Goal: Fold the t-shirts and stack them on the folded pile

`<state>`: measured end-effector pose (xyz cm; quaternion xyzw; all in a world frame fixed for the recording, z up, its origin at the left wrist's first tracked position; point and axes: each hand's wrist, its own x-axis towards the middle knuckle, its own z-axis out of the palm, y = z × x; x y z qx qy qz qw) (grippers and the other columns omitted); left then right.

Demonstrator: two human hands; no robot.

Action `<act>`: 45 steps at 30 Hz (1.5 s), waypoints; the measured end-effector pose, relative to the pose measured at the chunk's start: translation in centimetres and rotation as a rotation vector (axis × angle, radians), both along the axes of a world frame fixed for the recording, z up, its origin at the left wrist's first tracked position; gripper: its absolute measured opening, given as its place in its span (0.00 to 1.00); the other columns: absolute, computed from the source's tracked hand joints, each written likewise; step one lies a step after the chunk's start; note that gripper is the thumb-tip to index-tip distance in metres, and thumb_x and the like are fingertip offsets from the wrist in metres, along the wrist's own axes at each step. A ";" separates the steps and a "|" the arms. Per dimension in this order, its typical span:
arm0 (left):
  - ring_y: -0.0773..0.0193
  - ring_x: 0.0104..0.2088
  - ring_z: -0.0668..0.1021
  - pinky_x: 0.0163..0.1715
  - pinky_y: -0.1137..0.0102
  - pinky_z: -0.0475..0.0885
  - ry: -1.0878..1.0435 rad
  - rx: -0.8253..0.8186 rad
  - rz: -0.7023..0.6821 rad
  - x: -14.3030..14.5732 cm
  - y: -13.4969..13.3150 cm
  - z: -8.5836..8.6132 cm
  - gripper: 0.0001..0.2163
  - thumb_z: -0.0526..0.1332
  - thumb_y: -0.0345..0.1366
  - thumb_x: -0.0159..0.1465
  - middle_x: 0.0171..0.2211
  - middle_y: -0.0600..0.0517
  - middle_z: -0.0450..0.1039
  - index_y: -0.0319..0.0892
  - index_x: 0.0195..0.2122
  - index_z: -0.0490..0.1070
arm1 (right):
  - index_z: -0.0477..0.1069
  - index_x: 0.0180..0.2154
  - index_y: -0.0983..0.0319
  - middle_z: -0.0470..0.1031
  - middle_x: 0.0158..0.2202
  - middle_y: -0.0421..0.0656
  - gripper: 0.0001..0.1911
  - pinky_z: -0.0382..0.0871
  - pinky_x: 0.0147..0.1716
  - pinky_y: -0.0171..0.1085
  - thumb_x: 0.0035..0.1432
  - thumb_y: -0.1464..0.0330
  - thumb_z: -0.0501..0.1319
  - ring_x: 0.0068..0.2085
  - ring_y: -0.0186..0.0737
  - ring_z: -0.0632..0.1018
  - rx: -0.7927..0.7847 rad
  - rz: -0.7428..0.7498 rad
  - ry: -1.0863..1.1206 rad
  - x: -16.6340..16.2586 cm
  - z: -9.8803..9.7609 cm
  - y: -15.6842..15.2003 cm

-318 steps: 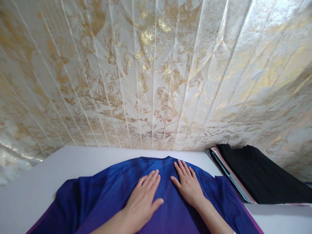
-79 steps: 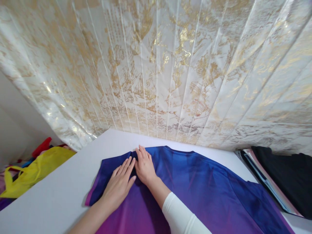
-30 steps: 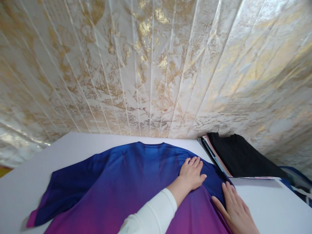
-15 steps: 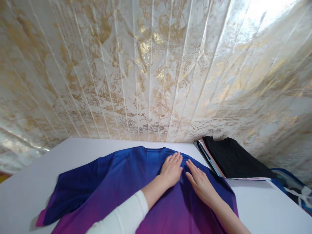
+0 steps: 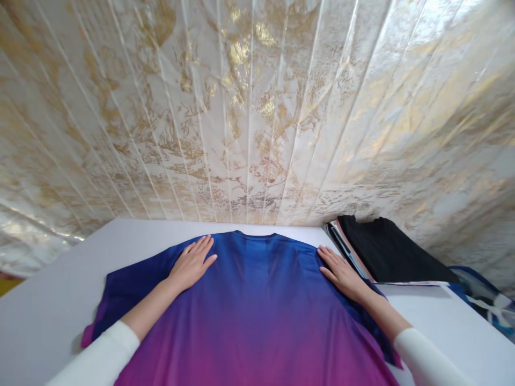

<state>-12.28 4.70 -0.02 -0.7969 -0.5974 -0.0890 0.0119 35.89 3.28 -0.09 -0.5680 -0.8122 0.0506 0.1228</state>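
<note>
A short-sleeved T-shirt (image 5: pixel 257 300), blue at the shoulders and fading to purple and magenta lower down, lies spread on the white table with its neckline at the far side. My left hand (image 5: pixel 192 264) rests flat on its left shoulder, fingers stretched out. On the right shoulder, near the sleeve seam, my right hand (image 5: pixel 341 272) lies flat too, fingers extended. Neither hand grips the cloth. My right forearm covers part of the right sleeve, and the shirt's lower end runs out of view.
Right of the shirt sits a stack of folded clothes (image 5: pixel 394 252) with a black garment on top. Beyond it is a blue-edged, see-through bag (image 5: pixel 483 295), partly cut off. A shiny white and gold curtain (image 5: pixel 249 134) hangs behind the white table (image 5: pixel 52 300).
My hands have spread apart: the left moved from the shirt's middle to its left shoulder, the right outward to the right shoulder. The cloth near the neckline looks smoother.
</note>
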 end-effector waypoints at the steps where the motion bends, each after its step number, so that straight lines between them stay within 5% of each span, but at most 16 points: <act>1: 0.58 0.66 0.53 0.62 0.59 0.50 0.001 0.006 -0.007 0.2 -0.1 0.1 0.29 0.40 0.50 0.69 0.66 0.45 0.48 0.36 0.65 0.53 | 0.54 0.64 0.62 0.51 0.67 0.49 0.31 0.49 0.63 0.50 0.65 0.54 0.45 0.67 0.45 0.51 0.030 -0.016 0.032 -0.5 -0.1 -0.9; 5: 0.57 0.65 0.55 0.61 0.60 0.52 0.004 0.040 -0.015 -0.4 -2.2 -0.1 0.28 0.41 0.50 0.69 0.66 0.45 0.50 0.37 0.64 0.55 | 0.49 0.65 0.62 0.52 0.67 0.49 0.31 0.53 0.62 0.47 0.66 0.55 0.42 0.66 0.43 0.55 0.092 -0.174 0.187 -2.0 -1.6 -6.0; 9: 0.56 0.65 0.55 0.61 0.59 0.54 0.013 0.101 0.033 -2.6 -5.3 -0.9 0.29 0.41 0.50 0.69 0.66 0.46 0.50 0.38 0.64 0.54 | 0.51 0.65 0.58 0.53 0.66 0.47 0.33 0.56 0.60 0.54 0.64 0.51 0.45 0.65 0.49 0.56 0.083 -0.255 0.101 -1.0 -3.1 -9.7; 15: 0.57 0.65 0.56 0.61 0.59 0.53 0.019 0.041 0.060 -4.2 -6.4 -0.7 0.28 0.43 0.50 0.68 0.66 0.46 0.50 0.40 0.65 0.53 | 0.51 0.65 0.58 0.51 0.67 0.45 0.34 0.50 0.63 0.53 0.63 0.50 0.47 0.67 0.47 0.52 0.012 -0.059 -0.087 2.4 -2.6 -9.7; 18: 0.56 0.65 0.56 0.61 0.58 0.54 0.017 0.025 0.076 -3.7 -6.2 -0.2 0.28 0.43 0.49 0.68 0.65 0.44 0.51 0.39 0.65 0.54 | 0.53 0.64 0.60 0.51 0.66 0.48 0.37 0.53 0.61 0.54 0.61 0.47 0.47 0.66 0.50 0.53 -0.004 -0.102 -0.121 1.8 -2.4 -9.3; 23: 0.54 0.65 0.55 0.60 0.57 0.54 -0.007 0.064 0.053 -0.7 -5.4 0.5 0.29 0.42 0.49 0.69 0.66 0.42 0.49 0.36 0.65 0.54 | 0.53 0.64 0.65 0.51 0.66 0.51 0.38 0.53 0.61 0.51 0.61 0.47 0.47 0.66 0.50 0.54 0.088 -0.138 -0.077 -5.0 -1.3 -6.7; 29: 0.55 0.64 0.57 0.59 0.59 0.56 -0.022 0.047 0.002 2.5 -2.2 0.5 0.27 0.43 0.48 0.69 0.65 0.44 0.51 0.39 0.64 0.55 | 0.54 0.64 0.64 0.51 0.66 0.51 0.34 0.49 0.62 0.52 0.65 0.51 0.43 0.66 0.49 0.53 0.020 -0.189 -0.050 -13.0 -0.6 0.9; 36: 0.56 0.65 0.56 0.59 0.58 0.56 -0.023 0.045 0.042 1.2 0.8 -0.1 0.27 0.41 0.48 0.70 0.65 0.45 0.51 0.39 0.64 0.55 | 0.52 0.65 0.65 0.49 0.67 0.50 0.35 0.47 0.62 0.50 0.65 0.50 0.42 0.67 0.50 0.52 0.047 -0.234 -0.113 -11.9 -1.9 6.2; 45: 0.57 0.66 0.53 0.61 0.59 0.52 -0.002 -0.003 0.083 0.9 1.0 -0.4 0.28 0.41 0.49 0.70 0.66 0.46 0.47 0.38 0.65 0.52 | 0.52 0.65 0.65 0.48 0.67 0.49 0.35 0.45 0.63 0.49 0.65 0.50 0.42 0.67 0.48 0.50 0.028 -0.230 -0.130 -12.0 -1.3 7.4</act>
